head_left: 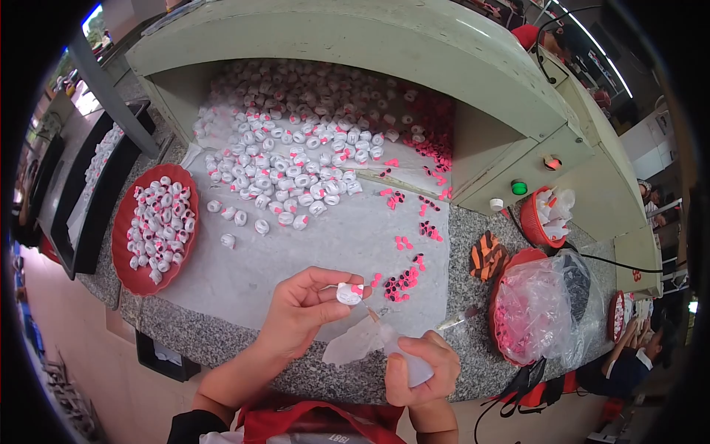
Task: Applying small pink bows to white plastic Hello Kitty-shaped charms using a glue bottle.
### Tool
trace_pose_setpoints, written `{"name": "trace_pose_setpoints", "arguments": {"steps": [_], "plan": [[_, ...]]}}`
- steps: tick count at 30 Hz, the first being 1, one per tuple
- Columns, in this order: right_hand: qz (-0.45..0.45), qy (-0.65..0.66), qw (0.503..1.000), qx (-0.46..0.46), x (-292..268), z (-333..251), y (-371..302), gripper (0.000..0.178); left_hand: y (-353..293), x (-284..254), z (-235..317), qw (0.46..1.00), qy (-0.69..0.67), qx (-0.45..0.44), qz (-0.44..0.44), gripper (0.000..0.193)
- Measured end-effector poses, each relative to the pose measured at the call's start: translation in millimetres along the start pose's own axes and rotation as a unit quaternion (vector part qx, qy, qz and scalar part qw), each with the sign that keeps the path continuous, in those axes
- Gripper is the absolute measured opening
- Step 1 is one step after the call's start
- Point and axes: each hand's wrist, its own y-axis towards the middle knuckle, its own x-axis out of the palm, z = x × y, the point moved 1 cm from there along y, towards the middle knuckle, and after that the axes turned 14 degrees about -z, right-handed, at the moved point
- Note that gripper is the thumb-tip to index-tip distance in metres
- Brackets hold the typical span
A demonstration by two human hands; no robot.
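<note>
We see the left hand (302, 305) with thumb and fingers pinched shut on a white piece (349, 294) with a pink bow, held up over the paper sheet (200, 275), while the right hand (429, 364) is wrapped round a squeeze bottle (418, 369), its thin nozzle (373, 314) pointing up just beside the piece. In our judgement, too hard a squeeze there could put a blob over the bow or onto our fingertips, and a slack pinch could let so small a piece twist or drop. The whitish film (350, 346) hanging near the nozzle worries us too (it could brush a wet spot), though we cannot tell whether it is held or merely lies there. The loose pink bits (401, 286) sit close beyond the fingers, so a careless sweep of the wrist could scatter them, or a drip could stick them together.
</note>
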Motion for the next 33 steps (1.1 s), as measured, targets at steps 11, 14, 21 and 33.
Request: {"name": "trace_pose_setpoints", "arguments": {"steps": [11,14,21,33], "plan": [[-0.018,0.031,0.999,0.008,-4,-3,1,0.025,-1,0,-2,1.0,0.021,0.002,-0.002,0.037],[-0.011,0.047,0.999,0.016,-2,-1,0,0.025,0,0,-1,1.0,0.023,-0.009,-0.002,0.036],[0.062,0.183,0.946,0.259,-17,12,-6,0.02,-7,-10,-1,0.998,0.047,-0.011,0.031,0.035],[-0.197,-0.177,0.927,0.267,33,90,8,0.017,-16,-27,-18,0.991,0.034,0.009,0.13,0.033]]}}
